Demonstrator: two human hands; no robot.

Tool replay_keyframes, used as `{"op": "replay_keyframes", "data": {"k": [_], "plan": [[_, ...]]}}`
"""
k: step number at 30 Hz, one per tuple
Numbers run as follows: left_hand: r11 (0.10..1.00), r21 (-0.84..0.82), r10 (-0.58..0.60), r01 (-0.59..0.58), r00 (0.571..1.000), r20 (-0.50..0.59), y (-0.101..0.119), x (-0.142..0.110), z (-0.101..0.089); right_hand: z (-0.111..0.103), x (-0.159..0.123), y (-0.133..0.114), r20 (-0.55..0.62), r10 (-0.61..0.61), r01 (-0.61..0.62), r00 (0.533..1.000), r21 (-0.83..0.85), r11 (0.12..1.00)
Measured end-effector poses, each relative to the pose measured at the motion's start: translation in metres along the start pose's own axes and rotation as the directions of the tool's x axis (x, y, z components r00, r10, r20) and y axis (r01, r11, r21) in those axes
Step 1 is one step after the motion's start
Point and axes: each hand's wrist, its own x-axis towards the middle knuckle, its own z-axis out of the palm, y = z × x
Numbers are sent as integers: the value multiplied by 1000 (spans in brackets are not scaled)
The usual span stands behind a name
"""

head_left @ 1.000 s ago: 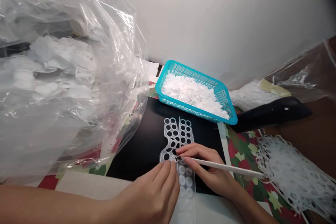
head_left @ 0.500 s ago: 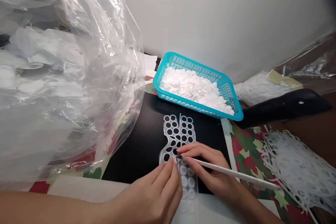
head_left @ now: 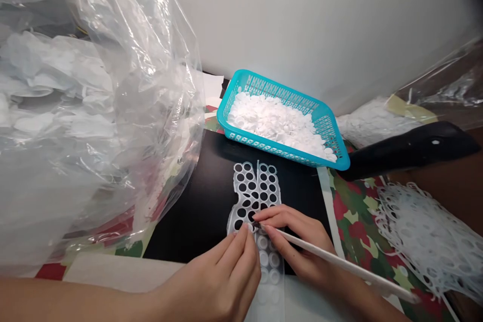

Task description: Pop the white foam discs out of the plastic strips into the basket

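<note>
My left hand (head_left: 222,266) pinches the lower part of a translucent perforated plastic strip (head_left: 254,181) lying on a black board (head_left: 181,221), its fingertips on a round disc. My right hand (head_left: 302,241) grips a thin white pointed stick (head_left: 358,271), with the tip between both hands at the strip. Most upper holes show black board through them. White round discs (head_left: 268,260) sit in the strip's lower holes. My fingers hide the stick's tip.
A teal plastic basket (head_left: 271,150) of white discs stands behind the board. A large clear plastic bag (head_left: 94,110) of white pieces fills the left. A perforated scrap heap (head_left: 426,236) lies on red-green patterned paper (head_left: 362,226) at right, below a black handle-like object (head_left: 411,151).
The whole view has shifted slightly, with the basket and board further left. The stick's far end has swung lower to the right. Both hands remain at the same place on the strip.
</note>
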Motion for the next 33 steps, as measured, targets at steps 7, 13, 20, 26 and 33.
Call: {"op": "replay_keyframes", "data": {"k": [7,13,20,26,33], "plan": [[1000,4,-6,5,999,49,0,1,-6,-2,-3,0,43,-22,23,999,-20,1000],[1000,0,0,0,999,54,2,-1,-8,-2,-7,6,65,-52,53,997,-21,998],[1000,7,-31,30,998,54,5,-2,-9,1,-5,13,27,-103,105,994,-53,993],[999,-2,-46,47,998,37,6,-1,-7,6,-2,11,-45,-162,153,986,-171,973],[995,13,-98,98,993,63,8,0,-4,14,-3,14,-97,-212,179,972,-275,945]]}}
